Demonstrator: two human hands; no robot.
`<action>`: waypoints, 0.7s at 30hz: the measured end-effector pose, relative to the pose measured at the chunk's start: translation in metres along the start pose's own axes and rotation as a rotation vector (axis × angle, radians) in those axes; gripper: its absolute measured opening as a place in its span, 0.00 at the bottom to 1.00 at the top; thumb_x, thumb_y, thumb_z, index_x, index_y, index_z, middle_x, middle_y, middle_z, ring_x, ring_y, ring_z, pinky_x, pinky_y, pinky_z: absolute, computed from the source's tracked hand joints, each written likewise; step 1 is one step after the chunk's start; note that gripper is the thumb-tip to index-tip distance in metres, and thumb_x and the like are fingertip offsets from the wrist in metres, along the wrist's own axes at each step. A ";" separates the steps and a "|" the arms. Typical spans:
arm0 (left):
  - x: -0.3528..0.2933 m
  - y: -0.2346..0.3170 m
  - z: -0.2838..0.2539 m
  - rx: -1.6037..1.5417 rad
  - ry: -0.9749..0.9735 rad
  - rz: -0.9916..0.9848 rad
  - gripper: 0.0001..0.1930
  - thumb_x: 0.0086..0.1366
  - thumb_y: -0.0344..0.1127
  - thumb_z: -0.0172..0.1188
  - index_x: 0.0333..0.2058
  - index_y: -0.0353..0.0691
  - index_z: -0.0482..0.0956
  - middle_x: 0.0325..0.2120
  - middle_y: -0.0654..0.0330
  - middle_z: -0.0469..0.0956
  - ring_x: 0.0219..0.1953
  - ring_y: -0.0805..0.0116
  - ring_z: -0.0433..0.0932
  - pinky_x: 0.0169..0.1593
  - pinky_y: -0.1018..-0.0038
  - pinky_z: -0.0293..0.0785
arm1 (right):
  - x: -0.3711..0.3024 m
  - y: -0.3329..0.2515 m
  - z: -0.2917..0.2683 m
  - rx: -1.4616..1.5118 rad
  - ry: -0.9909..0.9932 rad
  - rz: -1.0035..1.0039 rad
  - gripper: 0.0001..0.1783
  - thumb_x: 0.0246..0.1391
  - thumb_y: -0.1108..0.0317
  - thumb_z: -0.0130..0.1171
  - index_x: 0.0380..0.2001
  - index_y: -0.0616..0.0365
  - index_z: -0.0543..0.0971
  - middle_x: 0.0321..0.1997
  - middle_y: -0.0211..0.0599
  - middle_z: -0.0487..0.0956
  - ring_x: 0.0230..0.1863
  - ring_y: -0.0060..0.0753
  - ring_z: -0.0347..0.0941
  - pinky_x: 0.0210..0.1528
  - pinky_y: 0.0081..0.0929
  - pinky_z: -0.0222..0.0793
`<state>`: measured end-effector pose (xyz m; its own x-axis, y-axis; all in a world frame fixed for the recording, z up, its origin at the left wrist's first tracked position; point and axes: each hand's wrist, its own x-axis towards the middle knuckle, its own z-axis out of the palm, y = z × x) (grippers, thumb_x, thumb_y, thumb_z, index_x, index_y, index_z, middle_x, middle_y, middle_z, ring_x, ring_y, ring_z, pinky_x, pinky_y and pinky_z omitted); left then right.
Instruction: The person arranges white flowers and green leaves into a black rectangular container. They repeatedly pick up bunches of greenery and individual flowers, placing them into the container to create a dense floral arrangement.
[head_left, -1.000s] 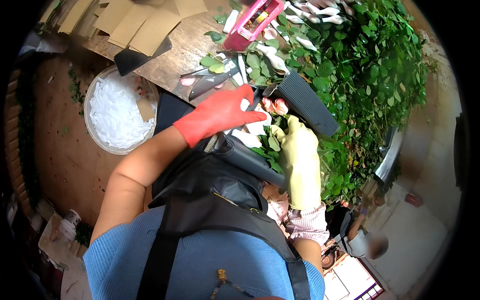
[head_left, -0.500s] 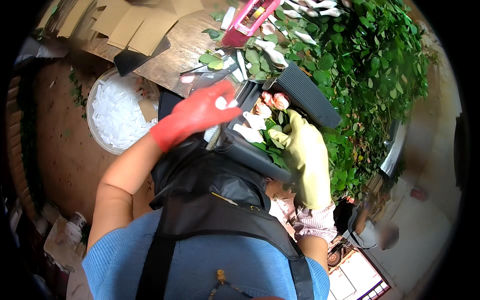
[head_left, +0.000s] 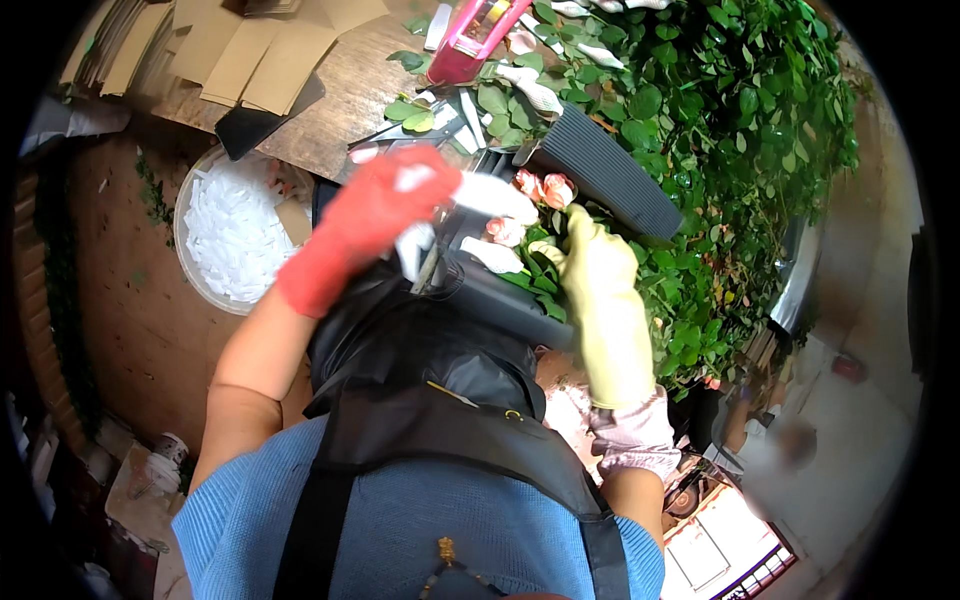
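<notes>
My left hand, in a red glove, is closed with its fingertips on the end of a white bud sleeve. The hand is slightly blurred. My right hand, in a pale yellow glove, curls around the leafy stems of several roses, partly hiding them. Pink-peach roses show bare beyond its fingers, and a paler rose lies nearer my left hand. Below that one, another white sleeve covers a bud. The bunch lies inside a dark trough with a black ribbed side panel.
A round tub of white sleeves stands at the left. Cardboard sheets and a pink tape dispenser lie on the wooden table. Leafy rose stems are heaped along the right. Another person is at the far right.
My left hand has moved slightly left and down, with a white sleeve now stretching from its fingers to the roses. My right hand stays on the stems. The view has shifted slightly.
</notes>
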<state>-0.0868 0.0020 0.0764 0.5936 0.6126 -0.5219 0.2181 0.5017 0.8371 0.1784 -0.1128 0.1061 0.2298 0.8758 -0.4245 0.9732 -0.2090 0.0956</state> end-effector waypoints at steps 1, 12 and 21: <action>-0.006 0.004 -0.014 -0.042 0.090 -0.028 0.13 0.70 0.41 0.66 0.45 0.38 0.85 0.41 0.58 0.86 0.47 0.69 0.82 0.52 0.71 0.75 | -0.002 0.002 -0.009 0.077 0.027 -0.029 0.40 0.54 0.41 0.72 0.61 0.55 0.74 0.37 0.43 0.87 0.40 0.53 0.85 0.46 0.43 0.81; 0.005 0.006 0.017 0.631 -0.215 -0.036 0.26 0.63 0.56 0.69 0.51 0.43 0.80 0.48 0.51 0.83 0.51 0.52 0.81 0.57 0.61 0.74 | -0.026 -0.011 -0.033 0.165 -0.174 -0.348 0.13 0.63 0.56 0.67 0.41 0.54 0.85 0.37 0.46 0.86 0.39 0.54 0.83 0.44 0.44 0.79; 0.011 -0.043 0.033 0.163 -0.191 -0.104 0.16 0.66 0.48 0.68 0.35 0.39 0.84 0.31 0.60 0.84 0.37 0.69 0.80 0.45 0.72 0.74 | -0.032 -0.011 -0.033 0.059 -0.205 -0.477 0.12 0.64 0.57 0.64 0.39 0.54 0.85 0.35 0.46 0.85 0.37 0.53 0.82 0.42 0.43 0.78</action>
<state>-0.0644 -0.0331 0.0402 0.6933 0.4290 -0.5791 0.3981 0.4419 0.8039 0.1602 -0.1243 0.1481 -0.2508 0.7773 -0.5770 0.9661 0.1635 -0.1998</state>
